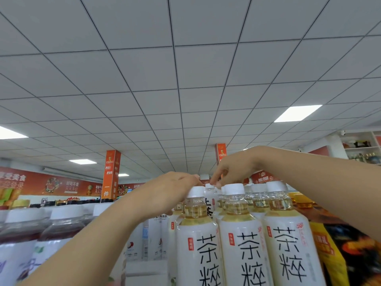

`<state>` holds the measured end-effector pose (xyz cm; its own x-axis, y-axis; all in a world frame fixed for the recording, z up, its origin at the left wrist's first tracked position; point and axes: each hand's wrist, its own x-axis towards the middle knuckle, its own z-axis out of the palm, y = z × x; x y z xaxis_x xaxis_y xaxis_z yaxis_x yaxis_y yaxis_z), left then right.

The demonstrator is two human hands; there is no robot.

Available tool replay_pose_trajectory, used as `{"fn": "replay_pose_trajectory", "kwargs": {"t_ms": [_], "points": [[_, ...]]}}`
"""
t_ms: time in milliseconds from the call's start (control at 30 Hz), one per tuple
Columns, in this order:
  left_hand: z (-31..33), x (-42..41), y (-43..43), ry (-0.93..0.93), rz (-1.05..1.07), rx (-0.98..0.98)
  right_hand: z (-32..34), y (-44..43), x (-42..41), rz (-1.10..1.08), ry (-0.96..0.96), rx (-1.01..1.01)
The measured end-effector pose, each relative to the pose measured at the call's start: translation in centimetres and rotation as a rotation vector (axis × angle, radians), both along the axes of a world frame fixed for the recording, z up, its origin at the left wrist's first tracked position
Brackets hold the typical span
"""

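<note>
With the right hand point(233, 168) pinching the cap of the back bottle point(210, 196) and the left hand point(171, 190) curled beside it, its grip unclear, a slip could topple the front bottles point(239, 234).

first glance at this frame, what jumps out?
Two bare arms converge mid-frame: the left hand and right hand reach over the shelf, fingertips at the cap of a rear bottle. Just below, right of centre, stands a front row of tea bottles with white caps, white labels and bold black characters. A grey tiled ceiling fills the upper half.
</note>
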<state>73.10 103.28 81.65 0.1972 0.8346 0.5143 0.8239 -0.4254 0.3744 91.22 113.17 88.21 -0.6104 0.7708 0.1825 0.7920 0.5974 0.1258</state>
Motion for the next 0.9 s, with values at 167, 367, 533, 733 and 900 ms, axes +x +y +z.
{"fn": "replay_pose_trajectory", "kwargs": {"t_ms": [167,367,533,733,900], "points": [[1.3,-0.9,0.9,-0.108,0.016,-0.105,-1.4,-5.4,1.3,0.191,0.337,0.123],[2.3,-1.1,2.2,-0.006,0.013,-0.259,-5.0,-8.3,2.6,0.251,0.279,0.218],[2.3,-0.6,2.6,-0.001,-0.017,-0.244,-5.7,-8.3,2.6,0.245,0.298,0.254],[2.7,-0.5,2.9,-0.034,-0.03,-0.299,-5.8,-8.2,2.7,0.256,0.308,0.222],[4.0,-2.0,3.8,0.0,0.112,-0.082,-5.7,-7.9,2.6,0.26,0.336,0.214]]}}
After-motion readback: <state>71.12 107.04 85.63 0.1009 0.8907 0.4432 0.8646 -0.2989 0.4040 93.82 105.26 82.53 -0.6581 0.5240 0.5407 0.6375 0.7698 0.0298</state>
